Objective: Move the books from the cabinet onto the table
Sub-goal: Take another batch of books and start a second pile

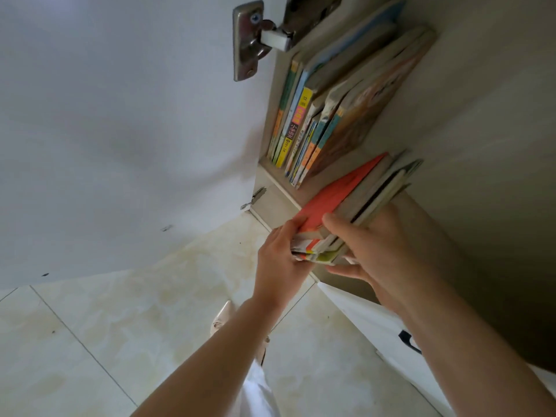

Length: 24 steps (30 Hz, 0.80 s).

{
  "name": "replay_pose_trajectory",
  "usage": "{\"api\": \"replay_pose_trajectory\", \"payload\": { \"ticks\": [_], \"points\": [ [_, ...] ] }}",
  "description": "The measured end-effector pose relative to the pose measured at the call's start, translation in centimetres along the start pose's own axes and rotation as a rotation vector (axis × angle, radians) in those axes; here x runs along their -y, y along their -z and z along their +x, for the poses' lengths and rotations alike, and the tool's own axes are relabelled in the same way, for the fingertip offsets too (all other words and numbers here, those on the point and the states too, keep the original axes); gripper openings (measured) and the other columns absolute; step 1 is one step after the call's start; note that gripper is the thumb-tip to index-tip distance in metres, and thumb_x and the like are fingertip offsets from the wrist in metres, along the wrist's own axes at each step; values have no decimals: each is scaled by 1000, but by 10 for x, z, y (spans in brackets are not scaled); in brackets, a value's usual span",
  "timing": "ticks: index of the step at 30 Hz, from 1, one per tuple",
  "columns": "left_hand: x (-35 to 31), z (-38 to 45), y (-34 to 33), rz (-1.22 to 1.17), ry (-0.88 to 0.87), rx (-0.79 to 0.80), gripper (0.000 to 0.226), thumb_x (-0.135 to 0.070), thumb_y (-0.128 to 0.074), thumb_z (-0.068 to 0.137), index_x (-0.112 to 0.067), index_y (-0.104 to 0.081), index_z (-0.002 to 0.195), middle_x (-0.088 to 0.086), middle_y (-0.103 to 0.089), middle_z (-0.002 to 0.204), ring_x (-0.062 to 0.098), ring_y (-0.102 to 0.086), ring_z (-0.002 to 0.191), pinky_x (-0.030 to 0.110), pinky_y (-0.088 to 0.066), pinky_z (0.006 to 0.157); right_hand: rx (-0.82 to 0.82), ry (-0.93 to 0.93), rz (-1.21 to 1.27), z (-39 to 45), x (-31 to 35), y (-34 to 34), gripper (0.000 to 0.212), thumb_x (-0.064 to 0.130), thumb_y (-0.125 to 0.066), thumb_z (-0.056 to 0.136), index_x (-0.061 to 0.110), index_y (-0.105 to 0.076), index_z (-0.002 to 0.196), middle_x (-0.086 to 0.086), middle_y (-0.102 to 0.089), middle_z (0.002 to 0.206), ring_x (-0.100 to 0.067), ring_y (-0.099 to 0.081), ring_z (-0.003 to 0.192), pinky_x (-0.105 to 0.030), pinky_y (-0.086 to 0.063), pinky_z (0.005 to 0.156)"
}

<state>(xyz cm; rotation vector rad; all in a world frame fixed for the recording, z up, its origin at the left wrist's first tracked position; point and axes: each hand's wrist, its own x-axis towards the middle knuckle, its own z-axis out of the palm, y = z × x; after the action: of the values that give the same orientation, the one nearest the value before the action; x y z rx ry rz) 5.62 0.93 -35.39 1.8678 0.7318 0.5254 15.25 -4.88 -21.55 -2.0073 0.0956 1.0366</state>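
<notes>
Books (355, 203) in a red-covered bundle, both hands' fingers (296, 225) curled around it; spine writing illegible.

I saw a pale tiled floor (120, 341) with faint stains below. A white open door (120, 130) filled the left, its metal hinge (249, 40) near the top. A pointed pale shoe (221, 319) rested on the tiles.
</notes>
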Motion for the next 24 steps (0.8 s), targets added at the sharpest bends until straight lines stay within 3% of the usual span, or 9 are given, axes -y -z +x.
{"api": "replay_pose_trajectory", "payload": {
  "ticks": [4,7,10,13,16,18,20,21,24],
  "points": [
    [5,-3,17,-88,32,-31,39,-22,-80,76,-9,-67,110,-18,-68,87,-4,-66,76,7,-48,67,68,7,226,-12,-17,16,46,37,-58,87,30,-43,130,-4,-67,115,-25,-70,101,-46,-57,88],
    [15,-4,23,-108,30,-31,44,-3,-81,74,-11,-66,114,-21,-67,94,-1,-69,82,11,-53,72,-46,73,301,3,-34,37,49,13,-58,92,33,-39,133,-9,-67,115,-26,-69,104,-45,-56,88],
    [22,-7,23,-139,23,-35,48,7,-77,74,-12,-65,116,-18,-69,97,3,-70,87,20,-58,74,-151,141,33,38,-52,52,84,-6,-64,85,38,-23,144,-9,-51,137,-26,-57,120,-45,-53,94],
    [27,-6,25,-175,6,-11,42,3,-78,74,-4,-65,113,-17,-67,101,-6,-66,95,11,-52,81,-69,172,-264,75,-63,61,105,3,-76,77,44,-10,147,-3,-26,156,-23,-37,139,-50,-42,107],
    [41,-6,28,-143,4,24,38,2,-77,76,3,-65,112,-15,-66,103,-6,-65,98,12,-52,84,88,320,-247,102,-61,67,113,3,-85,67,24,-13,152,-12,-35,151,-8,-48,128,-22,-49,98],
    [50,-6,31,-161,12,45,38,3,-75,76,6,-64,113,-17,-68,106,0,-66,99,18,-53,86,158,379,-265,114,-55,70,117,10,-90,59,28,-19,151,-11,-35,150,-14,-49,127,-13,-50,90],
    [55,-5,34,-182,-7,69,38,7,-73,77,8,-63,113,-24,-67,107,3,-66,101,17,-52,88,227,401,-397,121,-49,69,112,15,-90,61,35,-24,150,-6,-37,150,-17,-48,130,-20,-50,97],
    [56,-3,36,-184,-22,77,38,8,-72,77,9,-62,113,-26,-67,108,3,-66,102,16,-50,89,259,407,-452,125,-50,70,109,19,-90,62,34,-27,149,-6,-41,147,-17,-50,129,-31,-49,102],
    [57,4,40,-188,-51,84,38,6,-73,77,6,-63,114,-28,-66,109,1,-65,103,14,-49,89,329,414,-500,131,-55,73,98,23,-89,65,20,-34,146,-2,-56,137,-17,-55,126,-50,-44,106]
  ]
}}
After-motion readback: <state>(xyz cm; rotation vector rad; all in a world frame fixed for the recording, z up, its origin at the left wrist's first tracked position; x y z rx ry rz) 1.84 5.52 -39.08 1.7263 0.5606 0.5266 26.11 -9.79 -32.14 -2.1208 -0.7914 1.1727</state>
